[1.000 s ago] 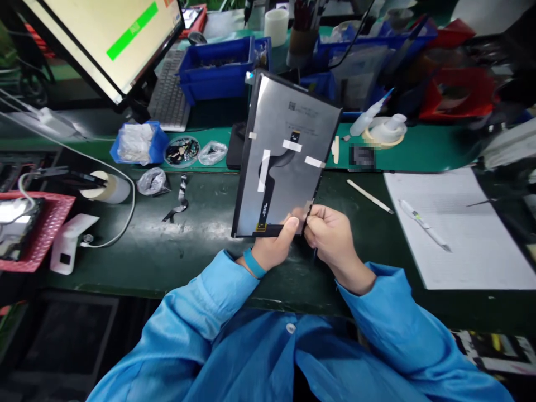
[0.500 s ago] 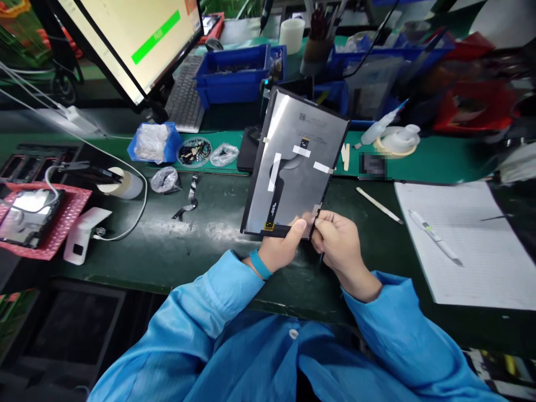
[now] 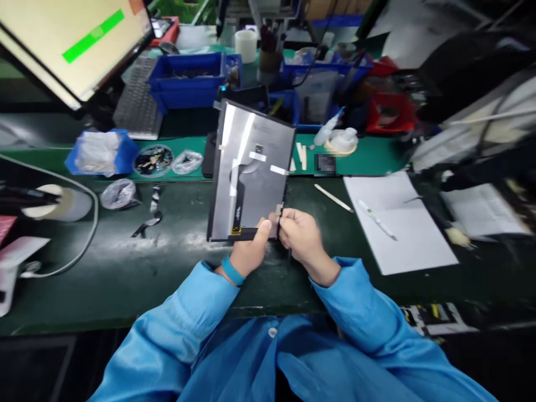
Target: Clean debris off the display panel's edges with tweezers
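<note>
An LCD screen panel (image 3: 268,190) is held up tilted over the bench, its grey metal back facing me. White tape strips and a dark flex cable (image 3: 239,209) lie on that back. My left hand (image 3: 250,248) grips the panel's bottom edge, thumb on the back and fingers hidden behind. At the lower right corner my right hand (image 3: 302,231) is closed in a pinch against the panel's side edge. A thin dark stick-like tool (image 3: 289,254) pokes out below the right fingers; its upper part is hidden.
Left on the bench lie a loose flex cable (image 3: 151,215), a tape roll (image 3: 58,202) and a white cable. Blue bins (image 3: 186,84), a monitor (image 3: 79,44) and a keyboard (image 3: 136,100) stand behind. Rightward are a pale stick (image 3: 334,198) and paper (image 3: 402,223) with a pen (image 3: 377,219).
My view has swung to the right, so the bench items appear further left. Both hands keep their hold on the panel, with little visible change in their grip.
</note>
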Demonstrator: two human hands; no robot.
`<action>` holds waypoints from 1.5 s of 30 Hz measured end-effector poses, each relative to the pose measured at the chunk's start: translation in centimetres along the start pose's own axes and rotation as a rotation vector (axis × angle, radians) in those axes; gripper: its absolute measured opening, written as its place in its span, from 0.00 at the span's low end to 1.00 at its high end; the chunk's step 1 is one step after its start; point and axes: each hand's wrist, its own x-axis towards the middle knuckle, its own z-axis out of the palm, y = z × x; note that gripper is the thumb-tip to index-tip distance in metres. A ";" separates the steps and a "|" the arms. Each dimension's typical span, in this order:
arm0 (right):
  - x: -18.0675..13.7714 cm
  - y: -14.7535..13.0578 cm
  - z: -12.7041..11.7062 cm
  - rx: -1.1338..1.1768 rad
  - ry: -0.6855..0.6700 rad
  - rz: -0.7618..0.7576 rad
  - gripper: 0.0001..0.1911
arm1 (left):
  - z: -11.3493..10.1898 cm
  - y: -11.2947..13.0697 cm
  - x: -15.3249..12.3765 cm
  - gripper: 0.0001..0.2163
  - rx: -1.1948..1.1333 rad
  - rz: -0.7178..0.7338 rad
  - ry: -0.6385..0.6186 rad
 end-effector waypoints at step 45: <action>-0.8 -1.3 -0.8 -0.128 -0.171 -0.087 0.06 | 0.1 -1.5 0.6 0.25 -0.259 -0.070 0.138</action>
